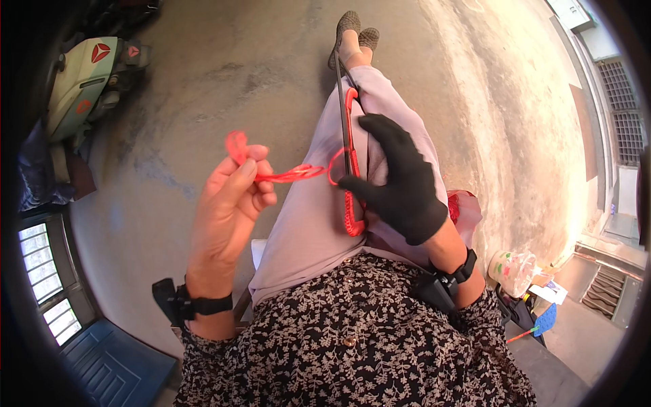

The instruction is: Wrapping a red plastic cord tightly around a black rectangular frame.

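My bare left hand [234, 186] pinches a bundle of red cord [291, 175] between thumb and fingers, and a blurred loop sticks up above it. The cord stretches right to a long, narrow loop [352, 220] over my lap, partly wrapped in red. Thin dark strands [340, 88] run from that loop toward my crossed feet. In a black glove, my right hand [400, 176] is beside the loop with thumb and fingers apart. Its thumb overlaps the dark strand, but whether it presses on it I cannot tell. A small red ring of cord curves around the strand near the thumb.
My outstretched legs [305, 217] lie under the work. Red material [463, 210] sits by my right hip. A plastic tub [512, 271] and a blue flyswatter-like thing [544, 319] are at lower right. A scooter [81, 88] stands far left, a blue panel [119, 366] lower left.
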A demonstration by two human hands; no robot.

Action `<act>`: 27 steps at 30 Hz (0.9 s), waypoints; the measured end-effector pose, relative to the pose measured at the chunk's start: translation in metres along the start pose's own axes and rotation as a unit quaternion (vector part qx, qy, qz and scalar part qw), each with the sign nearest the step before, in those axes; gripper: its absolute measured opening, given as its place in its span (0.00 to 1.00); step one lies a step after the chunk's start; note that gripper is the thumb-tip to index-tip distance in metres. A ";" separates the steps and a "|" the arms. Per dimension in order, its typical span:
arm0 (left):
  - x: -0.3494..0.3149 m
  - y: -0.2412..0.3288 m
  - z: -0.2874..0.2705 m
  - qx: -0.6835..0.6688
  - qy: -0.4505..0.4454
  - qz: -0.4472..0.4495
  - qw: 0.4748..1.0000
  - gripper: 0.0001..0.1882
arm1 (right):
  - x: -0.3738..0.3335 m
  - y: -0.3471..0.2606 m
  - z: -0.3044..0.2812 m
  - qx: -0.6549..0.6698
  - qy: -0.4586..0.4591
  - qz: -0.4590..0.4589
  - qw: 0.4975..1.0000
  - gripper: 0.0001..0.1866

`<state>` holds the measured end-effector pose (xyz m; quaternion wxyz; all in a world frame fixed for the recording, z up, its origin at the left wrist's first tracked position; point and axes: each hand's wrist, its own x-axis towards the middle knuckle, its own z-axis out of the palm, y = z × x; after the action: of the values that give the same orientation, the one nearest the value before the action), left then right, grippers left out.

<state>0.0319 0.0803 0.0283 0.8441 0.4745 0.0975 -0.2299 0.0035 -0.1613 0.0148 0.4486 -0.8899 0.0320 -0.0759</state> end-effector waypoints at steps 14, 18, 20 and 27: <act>0.011 -0.037 0.020 0.325 -0.027 0.064 0.943 0.12 | -0.010 -0.005 -0.016 0.475 -0.145 0.238 0.835 0.07; 0.007 -0.068 0.050 0.527 -0.041 0.129 0.839 0.18 | -0.020 -0.004 -0.016 0.559 -0.164 0.270 0.767 0.07; 0.007 -0.075 0.041 0.523 -0.013 0.137 0.841 0.19 | -0.029 -0.010 -0.019 0.458 -0.175 0.187 0.851 0.07; 0.013 -0.055 0.016 0.207 -0.032 0.029 0.977 0.15 | -0.010 0.014 -0.019 0.182 0.017 0.083 0.980 0.11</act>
<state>0.0159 0.0381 -0.0097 0.7365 0.6341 0.0062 -0.2355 -0.0090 -0.1831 0.0139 0.6073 -0.7861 0.0989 -0.0587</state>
